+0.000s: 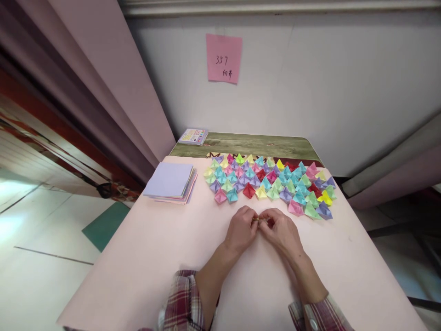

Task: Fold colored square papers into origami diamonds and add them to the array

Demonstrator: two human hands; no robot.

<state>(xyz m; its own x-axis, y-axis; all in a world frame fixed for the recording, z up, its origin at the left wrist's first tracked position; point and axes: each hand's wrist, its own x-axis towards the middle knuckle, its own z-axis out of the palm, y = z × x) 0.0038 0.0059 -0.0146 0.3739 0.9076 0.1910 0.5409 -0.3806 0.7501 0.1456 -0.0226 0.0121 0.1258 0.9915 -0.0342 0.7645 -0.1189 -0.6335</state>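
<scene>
My left hand and my right hand meet at the middle of the table, fingertips pinched together. Between them shows a sliver of a small yellowish piece of folded paper; most of it is hidden by the fingers. Just beyond my hands, several rows of small folded paper boats stand close together in blue, green, pink, purple, red and yellow. Left of these lies a stack of square coloured paper with a lavender sheet on top.
A pale pink cover lies over the table, with a green wood-patterned strip at the back. A packet of paper rests in the far left corner. A pink note hangs on the wall. Curtains flank both sides.
</scene>
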